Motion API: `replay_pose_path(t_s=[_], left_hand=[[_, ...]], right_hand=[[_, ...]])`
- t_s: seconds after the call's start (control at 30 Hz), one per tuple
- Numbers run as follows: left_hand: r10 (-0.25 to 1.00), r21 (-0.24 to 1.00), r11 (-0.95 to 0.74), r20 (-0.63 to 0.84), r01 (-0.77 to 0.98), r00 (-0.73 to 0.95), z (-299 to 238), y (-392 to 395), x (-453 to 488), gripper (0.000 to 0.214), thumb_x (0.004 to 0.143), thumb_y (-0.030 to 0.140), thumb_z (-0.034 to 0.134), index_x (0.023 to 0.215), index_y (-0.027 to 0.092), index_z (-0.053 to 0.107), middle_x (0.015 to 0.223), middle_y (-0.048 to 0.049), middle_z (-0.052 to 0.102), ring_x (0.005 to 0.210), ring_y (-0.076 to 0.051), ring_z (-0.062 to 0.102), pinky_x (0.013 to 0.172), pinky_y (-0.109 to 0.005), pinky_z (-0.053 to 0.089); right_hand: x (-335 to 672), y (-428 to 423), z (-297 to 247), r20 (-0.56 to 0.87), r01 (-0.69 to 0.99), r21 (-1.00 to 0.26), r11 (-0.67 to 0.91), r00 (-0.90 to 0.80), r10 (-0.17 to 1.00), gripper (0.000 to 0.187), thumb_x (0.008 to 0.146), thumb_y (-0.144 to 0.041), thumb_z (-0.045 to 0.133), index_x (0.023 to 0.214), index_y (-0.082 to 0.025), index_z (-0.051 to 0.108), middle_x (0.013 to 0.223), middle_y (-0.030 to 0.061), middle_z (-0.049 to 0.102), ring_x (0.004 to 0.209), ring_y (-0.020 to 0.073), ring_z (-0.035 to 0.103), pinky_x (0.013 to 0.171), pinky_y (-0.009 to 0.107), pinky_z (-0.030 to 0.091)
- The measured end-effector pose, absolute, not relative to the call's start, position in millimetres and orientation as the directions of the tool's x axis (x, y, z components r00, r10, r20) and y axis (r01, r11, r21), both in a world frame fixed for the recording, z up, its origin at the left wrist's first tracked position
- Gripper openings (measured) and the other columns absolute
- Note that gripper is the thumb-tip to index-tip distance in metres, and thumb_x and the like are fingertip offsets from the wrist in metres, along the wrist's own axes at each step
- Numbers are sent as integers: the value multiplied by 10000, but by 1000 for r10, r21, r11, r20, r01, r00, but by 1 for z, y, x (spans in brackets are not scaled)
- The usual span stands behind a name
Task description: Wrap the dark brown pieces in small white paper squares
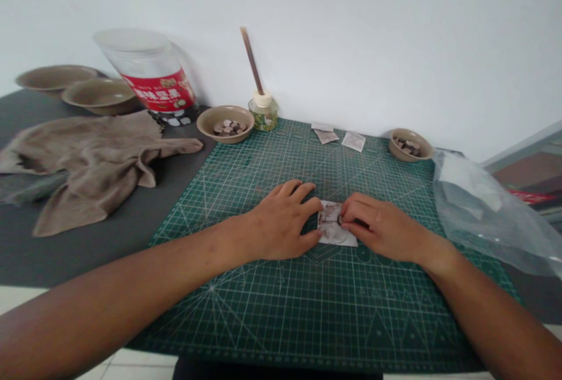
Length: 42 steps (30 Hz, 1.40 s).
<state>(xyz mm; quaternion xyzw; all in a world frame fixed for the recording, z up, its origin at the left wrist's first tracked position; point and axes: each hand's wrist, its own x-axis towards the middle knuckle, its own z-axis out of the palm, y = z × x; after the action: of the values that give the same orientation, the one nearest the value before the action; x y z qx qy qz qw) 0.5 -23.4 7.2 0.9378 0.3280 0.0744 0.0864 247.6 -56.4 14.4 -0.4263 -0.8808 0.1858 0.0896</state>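
Observation:
On the green cutting mat lies a small whitish square of paper (330,232) with brownish smudges or a printed pattern. My left hand (283,222) rests with fingers spread, its fingertips and thumb touching the paper's left edge. From the right, my right hand (381,225) pinches a small dark disc (339,219) on edge against the paper, partly hidden by the fingers. Similar small discs in brown and grey tones fill part of a tan bowl (206,125) at the back left and a smaller tan bowl (428,150) at the back right.
The cutting mat (272,310) covers the grey table (127,222). Behind stand a reed diffuser (264,116) and a red-labelled plastic jar (160,90). A crumpled brown cloth (96,163) lies left, a clear plastic bag (496,216) right. Loose paper squares (353,141) lie near the wall.

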Motion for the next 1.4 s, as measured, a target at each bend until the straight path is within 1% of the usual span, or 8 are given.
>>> replay_pose_path(t_s=[0.23, 0.4, 0.57, 0.73, 0.9, 1.07, 1.2, 1.4], left_hand=[[622, 203, -777, 100, 596, 777, 5, -23, 0, 427, 930, 464, 548, 1281, 220, 561, 1483, -143, 429, 1367, -381, 393, 1105, -565, 368], [615, 200, -783, 97, 590, 783, 6, -23, 0, 435, 918, 473, 562, 1257, 203, 573, 1474, -154, 436, 1361, -389, 396, 1103, -561, 371], [613, 189, -785, 100, 590, 783, 5, -22, 0, 432, 929, 478, 545, 1263, 205, 571, 1479, -148, 434, 1354, -384, 402, 1102, -563, 369], [609, 203, -788, 107, 582, 786, 5, -23, 0, 434, 929, 489, 551, 1258, 206, 569, 1478, -146, 437, 1355, -377, 401, 1102, -550, 372], [611, 210, -785, 115, 582, 783, 3, -21, -1, 437, 926, 489, 554, 1267, 214, 567, 1479, -139, 436, 1365, -376, 390, 1114, -560, 355], [605, 211, -789, 99, 577, 790, 4, -20, -1, 428, 924, 492, 553, 1245, 209, 576, 1480, -143, 433, 1357, -376, 398, 1103, -556, 370], [607, 200, -788, 97, 582, 788, 6, -20, 0, 444, 931, 503, 545, 1266, 213, 566, 1477, -148, 432, 1368, -378, 390, 1111, -561, 360], [599, 216, -792, 94, 571, 795, 5, -20, 0, 463, 921, 507, 560, 1279, 213, 565, 1481, -140, 436, 1364, -378, 393, 1117, -562, 355]], right_hand=[[251, -53, 15, 63, 764, -354, 540, -557, 828, 74, 983, -218, 530, 967, -216, 602, 1015, 51, 632, 887, 184, 619, 778, 321, 491], [248, -56, 17, -14, 653, -402, 642, -705, 709, 98, 990, -211, 518, 947, -220, 605, 1004, 32, 637, 829, 156, 614, 719, 290, 482], [246, -50, 14, 87, 772, -261, 580, -579, 810, 117, 1006, -231, 488, 991, -197, 599, 1049, 76, 640, 931, 206, 622, 768, 329, 486], [250, -54, 17, -22, 666, -396, 632, -695, 719, 96, 997, -230, 520, 937, -219, 595, 996, 31, 632, 845, 161, 615, 743, 297, 479], [244, -51, 16, 77, 737, -332, 588, -600, 796, 96, 1000, -222, 512, 956, -204, 596, 1027, 62, 634, 927, 194, 612, 810, 333, 481], [240, -50, 18, 4, 650, -390, 652, -707, 707, 111, 998, -212, 510, 930, -207, 598, 982, 40, 630, 864, 169, 603, 764, 303, 472], [240, -50, 19, 55, 767, -295, 570, -582, 811, 86, 984, -204, 524, 934, -195, 594, 976, 51, 621, 879, 187, 599, 765, 317, 459], [247, -51, 21, -18, 718, -340, 607, -651, 759, 94, 986, -219, 524, 935, -207, 603, 981, 36, 613, 832, 166, 594, 716, 296, 446]])
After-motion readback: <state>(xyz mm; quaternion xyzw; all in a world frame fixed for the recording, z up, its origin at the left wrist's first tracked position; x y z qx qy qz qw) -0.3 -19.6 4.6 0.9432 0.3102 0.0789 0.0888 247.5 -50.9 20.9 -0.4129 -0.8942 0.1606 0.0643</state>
